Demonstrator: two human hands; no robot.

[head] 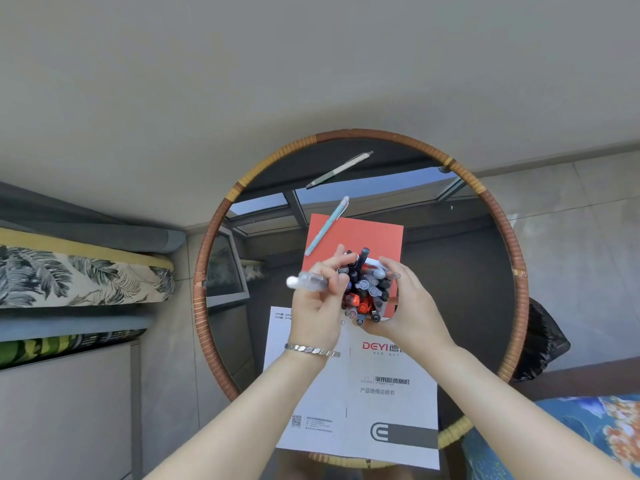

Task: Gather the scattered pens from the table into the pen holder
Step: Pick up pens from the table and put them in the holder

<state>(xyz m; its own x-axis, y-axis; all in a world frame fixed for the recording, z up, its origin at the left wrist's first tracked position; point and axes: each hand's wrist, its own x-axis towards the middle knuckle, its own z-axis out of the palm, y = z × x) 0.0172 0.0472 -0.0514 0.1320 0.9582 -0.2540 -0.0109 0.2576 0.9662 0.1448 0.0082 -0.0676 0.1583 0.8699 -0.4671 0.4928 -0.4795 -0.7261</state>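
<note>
Left grip (317, 299) pinching translucent pen (308, 282), right grip (407, 299) cupping crammed holder (393, 308)

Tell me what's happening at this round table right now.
A person is collecting pens. The left hand holds a clear pen at the packed pen holder, which the right hand steadies. Two pens remain loose on the glass table: a light blue pen partly on a red sheet and a grey-green pen farther away.

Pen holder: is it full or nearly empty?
Full: the pen holder is crammed with pens, caps crowded across its mouth.
</note>
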